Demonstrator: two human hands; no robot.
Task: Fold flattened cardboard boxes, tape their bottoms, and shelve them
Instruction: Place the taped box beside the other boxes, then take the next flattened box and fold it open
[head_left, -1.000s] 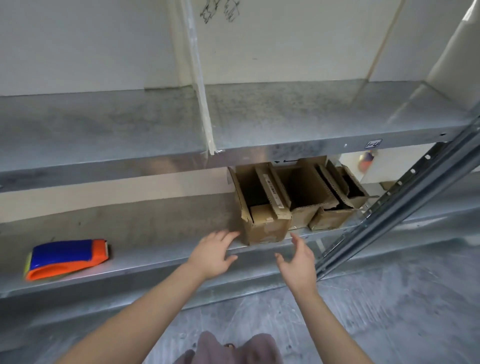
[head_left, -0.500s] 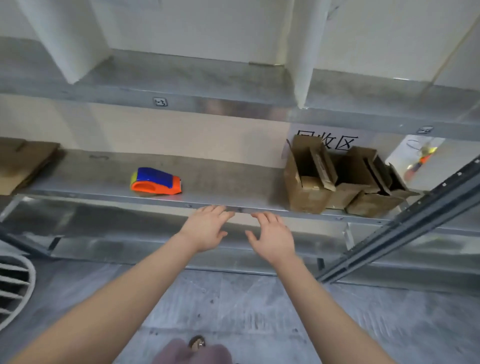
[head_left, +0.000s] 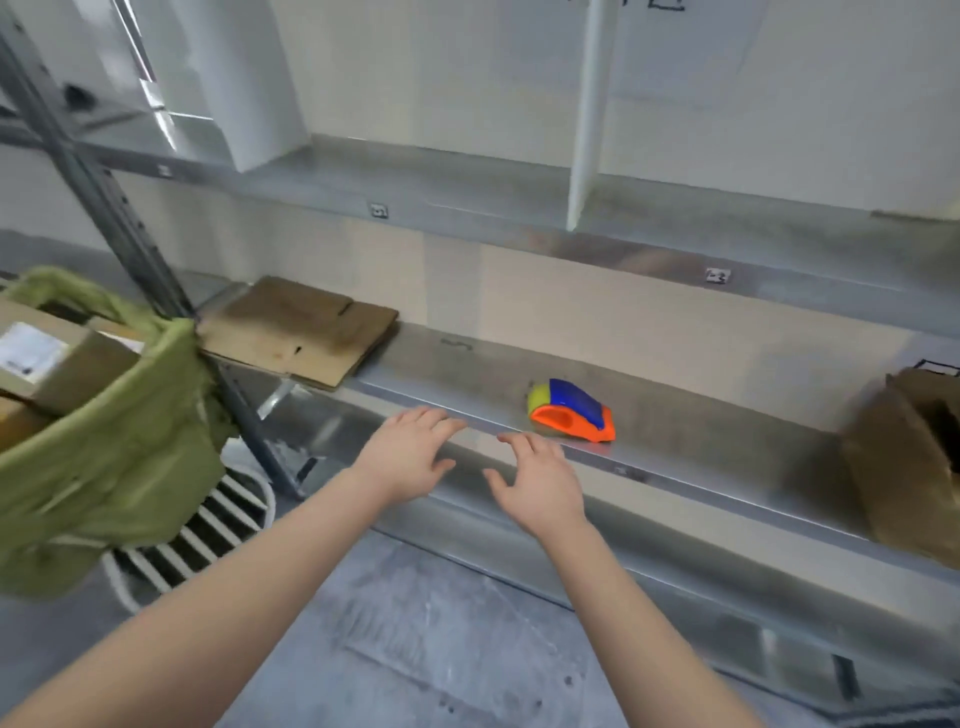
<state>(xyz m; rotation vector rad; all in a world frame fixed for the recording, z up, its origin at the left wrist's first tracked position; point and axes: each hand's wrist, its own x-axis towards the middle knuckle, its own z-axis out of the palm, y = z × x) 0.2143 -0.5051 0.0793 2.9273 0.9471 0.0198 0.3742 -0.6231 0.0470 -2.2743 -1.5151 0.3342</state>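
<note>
Cardboard pile (head_left: 296, 327) x1, tape gun (head_left: 571, 410) x1, box (head_left: 904, 467) x1

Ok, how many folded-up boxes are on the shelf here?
1: a box at the far right end of the middle shelf, cut off by the frame; others may sit beyond it.

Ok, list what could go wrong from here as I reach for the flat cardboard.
1. The flattened brown cardboard overhangs the front edge of the grey metal shelf; a tug could drop it.
2. The orange, blue and yellow tape dispenser lies near that edge, close to the right hand; a sweep might knock it off.
3. The green fabric bag crowds the cardboard and may snag it.
</note>
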